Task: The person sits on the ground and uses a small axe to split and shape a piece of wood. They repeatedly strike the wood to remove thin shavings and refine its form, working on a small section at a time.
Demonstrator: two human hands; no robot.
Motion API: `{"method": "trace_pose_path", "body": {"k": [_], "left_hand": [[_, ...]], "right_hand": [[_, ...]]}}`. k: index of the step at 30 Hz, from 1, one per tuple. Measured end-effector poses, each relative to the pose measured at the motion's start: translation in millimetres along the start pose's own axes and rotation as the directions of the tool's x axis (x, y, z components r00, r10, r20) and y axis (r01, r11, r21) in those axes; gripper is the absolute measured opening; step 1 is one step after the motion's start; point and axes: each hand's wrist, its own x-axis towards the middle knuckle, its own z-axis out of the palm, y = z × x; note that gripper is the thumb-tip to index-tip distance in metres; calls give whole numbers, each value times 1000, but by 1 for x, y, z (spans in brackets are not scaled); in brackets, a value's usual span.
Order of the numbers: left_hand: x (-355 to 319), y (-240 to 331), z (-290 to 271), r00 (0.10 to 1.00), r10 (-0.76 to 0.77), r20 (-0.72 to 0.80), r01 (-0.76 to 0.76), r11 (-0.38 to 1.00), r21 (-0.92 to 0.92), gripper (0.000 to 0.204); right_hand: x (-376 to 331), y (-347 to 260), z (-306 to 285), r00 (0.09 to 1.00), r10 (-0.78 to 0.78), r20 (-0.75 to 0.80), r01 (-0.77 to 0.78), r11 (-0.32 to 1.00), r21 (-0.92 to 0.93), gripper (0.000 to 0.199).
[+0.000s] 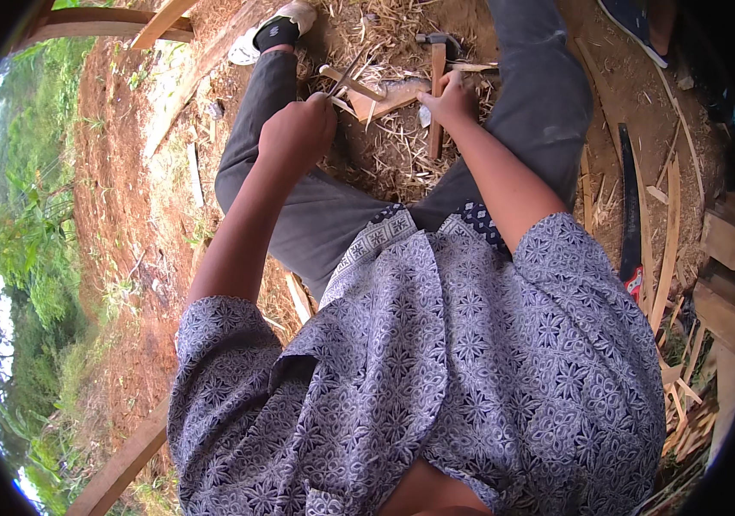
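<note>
My left hand (298, 131) is closed on a thin, dark, blade-like tool (348, 72) that points up and away; its grip end is hidden in my fist. Between my feet lies a flat, pale wooden block (397, 97), with a short rounded wooden stick (352, 83) across its left side. My right hand (453, 101) is to the right of the block, its fingers around the middle of the wooden handle of a hammer (437, 62). The hammer's dark head is at the far end, and the handle's lower end shows below my hand.
Wood shavings (397, 155) litter the dirt around the block. A saw (630, 206) with a red grip lies at the right beside long wooden strips (670, 232). Stacked boards (722, 314) stand at the far right. Wooden beams (113, 23) cross the upper left, near a dirt slope (122, 172).
</note>
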Motion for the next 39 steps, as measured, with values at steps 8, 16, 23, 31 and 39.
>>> {"method": "trace_pose_path", "body": {"k": [8,16,23,31,39], "left_hand": [[20,9,5,989,144,18,-145,984,107,23],[36,6,24,988,150,23,-152,978,145,25],[32,21,32,977,192,89,-202,972,122,24],[26,32,19,979,144,145,-166,974,155,23],[18,30,18,987,141,81,-154,968,196,21]], "right_hand": [[25,13,-11,930,348,118,-354,934,43,71],[-4,-24,-79,940,87,330,-274,770,576,31],[-17,-91,-97,960,-274,58,189,786,589,39],[19,-114,-111,852,-418,316,306,886,348,43],[13,-127,-115,822,-456,341,389,887,247,55]]}}
